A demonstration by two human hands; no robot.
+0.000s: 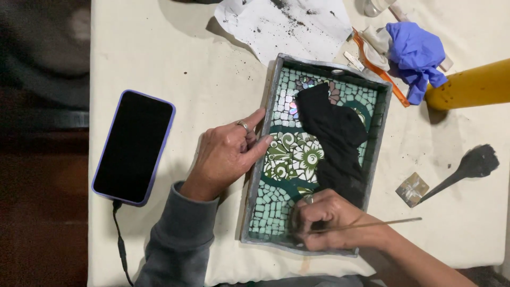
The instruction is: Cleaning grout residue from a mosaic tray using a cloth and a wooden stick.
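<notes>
A thin wooden stick (372,224) is pinched by the right hand (329,220) over the near corner of the grey-rimmed rectangular mosaic tray (255,212) on the cream-covered surface (202,69). The tray's edge is steadied by the spread left hand (228,154). A slip could scratch tiles or drag the black cloth (334,138).

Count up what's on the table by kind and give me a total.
Mosaic tray: 1
Black cloth: 1
Thin stick: 1
Phone: 1
Blue glove: 1
Yellow bottle: 1
Dark spatula: 1
Loose tile piece: 1
Smudged paper: 1
Total: 9
</notes>
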